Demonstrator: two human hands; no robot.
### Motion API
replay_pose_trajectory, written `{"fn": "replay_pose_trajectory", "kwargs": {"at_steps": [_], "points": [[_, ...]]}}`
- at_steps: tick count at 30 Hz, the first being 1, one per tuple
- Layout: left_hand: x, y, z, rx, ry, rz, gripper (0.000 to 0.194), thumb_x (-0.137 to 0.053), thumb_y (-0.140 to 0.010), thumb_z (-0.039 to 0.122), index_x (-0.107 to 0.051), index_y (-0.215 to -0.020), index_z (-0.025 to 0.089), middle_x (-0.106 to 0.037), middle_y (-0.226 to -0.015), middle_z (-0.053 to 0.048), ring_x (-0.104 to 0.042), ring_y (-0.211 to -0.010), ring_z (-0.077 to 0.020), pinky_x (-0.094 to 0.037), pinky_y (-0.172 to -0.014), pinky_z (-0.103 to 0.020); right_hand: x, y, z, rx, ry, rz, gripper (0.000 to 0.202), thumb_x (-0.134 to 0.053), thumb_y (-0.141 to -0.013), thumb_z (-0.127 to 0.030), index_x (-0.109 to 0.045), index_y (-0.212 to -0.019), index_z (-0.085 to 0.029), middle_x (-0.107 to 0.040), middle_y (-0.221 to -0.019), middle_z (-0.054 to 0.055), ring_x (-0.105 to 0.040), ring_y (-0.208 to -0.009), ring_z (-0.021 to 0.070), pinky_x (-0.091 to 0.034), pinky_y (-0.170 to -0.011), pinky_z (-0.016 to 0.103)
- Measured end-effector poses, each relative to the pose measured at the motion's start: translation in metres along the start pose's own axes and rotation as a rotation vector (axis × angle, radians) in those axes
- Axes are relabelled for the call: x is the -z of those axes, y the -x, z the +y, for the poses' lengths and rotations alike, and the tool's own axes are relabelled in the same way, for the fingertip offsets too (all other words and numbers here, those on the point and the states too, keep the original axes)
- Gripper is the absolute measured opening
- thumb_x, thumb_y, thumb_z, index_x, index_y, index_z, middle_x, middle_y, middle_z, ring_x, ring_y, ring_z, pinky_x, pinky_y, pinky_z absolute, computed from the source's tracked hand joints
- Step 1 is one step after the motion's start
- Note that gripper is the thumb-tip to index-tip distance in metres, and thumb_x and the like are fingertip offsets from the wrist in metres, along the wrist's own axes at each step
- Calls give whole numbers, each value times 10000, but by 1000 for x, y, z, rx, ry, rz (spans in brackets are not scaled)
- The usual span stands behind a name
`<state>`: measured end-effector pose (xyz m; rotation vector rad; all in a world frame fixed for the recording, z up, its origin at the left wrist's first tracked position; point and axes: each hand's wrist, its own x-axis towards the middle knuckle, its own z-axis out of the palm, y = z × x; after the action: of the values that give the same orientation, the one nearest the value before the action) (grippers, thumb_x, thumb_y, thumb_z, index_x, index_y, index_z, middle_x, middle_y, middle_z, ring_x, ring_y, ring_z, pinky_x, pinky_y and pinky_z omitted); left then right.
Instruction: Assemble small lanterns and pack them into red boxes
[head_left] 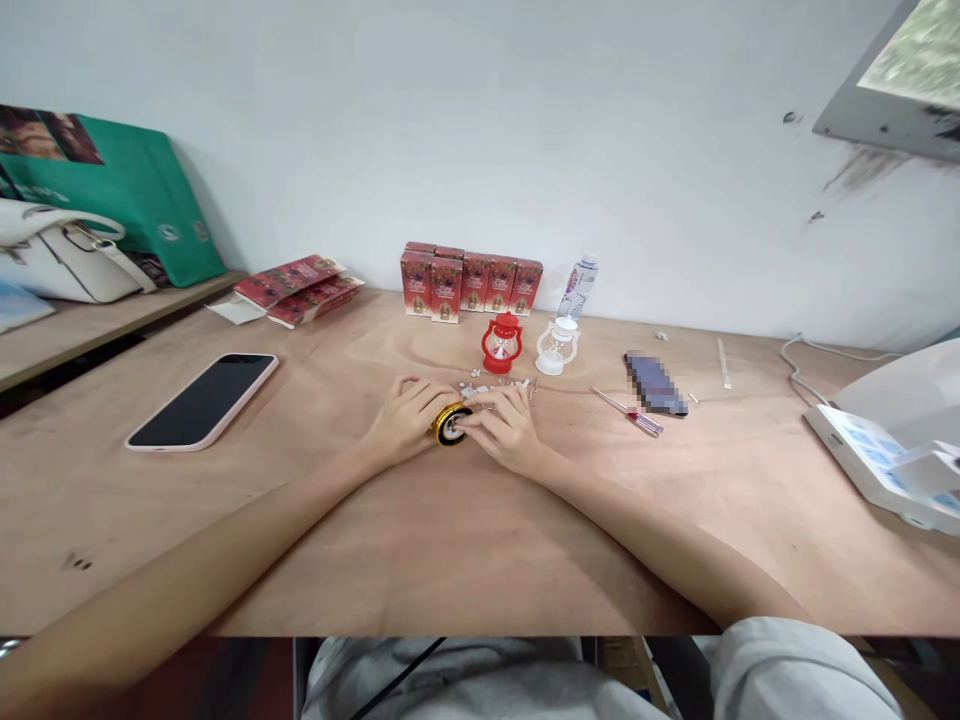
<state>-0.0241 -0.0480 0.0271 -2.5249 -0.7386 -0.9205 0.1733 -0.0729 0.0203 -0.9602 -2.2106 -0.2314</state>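
My left hand [405, 418] is closed around a small gold lantern [439, 427], tipped so its round black-rimmed base faces me. The fingers of my right hand [511, 430] are pinched together at the open middle of that base; whatever they hold there is too small to make out. Just beyond both hands lies a scatter of small white parts [471, 391]. A red lantern [502, 345] and a white lantern [556, 347] stand upright behind them.
Red boxes [445, 290] and a bottle [579, 288] stand along the wall. Flattened cartons [300, 285] and a phone [206, 402] are at left. To the right lie a screwdriver [630, 412], a blurred-out dark phone-shaped object [655, 382] and a white device [877, 460].
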Motion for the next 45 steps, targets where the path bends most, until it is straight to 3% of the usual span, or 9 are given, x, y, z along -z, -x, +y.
{"fn": "replay_pose_trajectory", "kwargs": {"at_steps": [6,11,17,24,29,32,41,45], "points": [[0,1,-1,37,-5,-14,195,-488,-863,278,-560,-1023,194,-684,-1015,-69,-614,-928,-187,-316,-841,-365,2,1,-2,-53,-46,75,228,-470,-904,-339,-682,-895,-253,-617,-1081,48,-530,-971,169,-345,-866,328],[-2,3,-3,62,5,-41,212,-476,-859,258,-566,-1041,200,-681,-1023,-68,-608,-931,-189,-316,-863,-378,-2,-5,15,-397,-39,174,265,-405,-921,-295,-651,-948,-201,-542,-1088,98,-480,-1067,205,-356,-910,356],[-3,3,-3,62,-9,-35,205,-469,-862,262,-563,-1033,198,-681,-1016,-71,-609,-926,-191,-322,-872,-382,-7,-7,50,-574,67,5,193,-534,-831,-275,-687,-927,-210,-540,-1103,102,-438,-1043,270,-350,-900,428],[-2,4,-3,66,19,-40,216,-472,-858,254,-567,-1046,207,-674,-1026,-67,-605,-938,-183,-315,-880,-379,-5,-6,47,-572,174,-147,208,-578,-794,-313,-677,-947,-212,-523,-1136,113,-390,-1081,303,-316,-906,448],[-2,3,-3,72,12,-45,209,-467,-862,260,-570,-1035,206,-677,-1024,-71,-606,-942,-189,-312,-876,-384,-4,-6,41,-507,250,-101,247,-578,-767,-250,-623,-1002,-187,-487,-1187,131,-393,-1071,302,-326,-875,428],[-2,3,-3,59,2,-32,197,-469,-864,257,-562,-1031,205,-680,-1024,-63,-608,-940,-187,-312,-872,-378,-4,-5,39,-445,290,-101,201,-558,-759,-214,-650,-936,-191,-505,-1175,128,-399,-1050,312,-327,-848,434],[0,1,-2,33,-11,1,180,-485,-858,242,-556,-1017,196,-690,-995,-60,-619,-914,-186,-315,-850,-372,-5,-4,40,-513,315,-134,180,-513,-770,-187,-678,-839,-160,-533,-1153,145,-400,-1062,315,-328,-839,450],[0,1,-2,59,-6,-29,185,-477,-859,249,-566,-1014,202,-689,-1001,-63,-618,-909,-187,-315,-853,-373,-4,-5,40,-533,306,-157,212,-521,-798,-236,-670,-924,-154,-526,-1155,151,-398,-1071,316,-321,-856,446]]}}
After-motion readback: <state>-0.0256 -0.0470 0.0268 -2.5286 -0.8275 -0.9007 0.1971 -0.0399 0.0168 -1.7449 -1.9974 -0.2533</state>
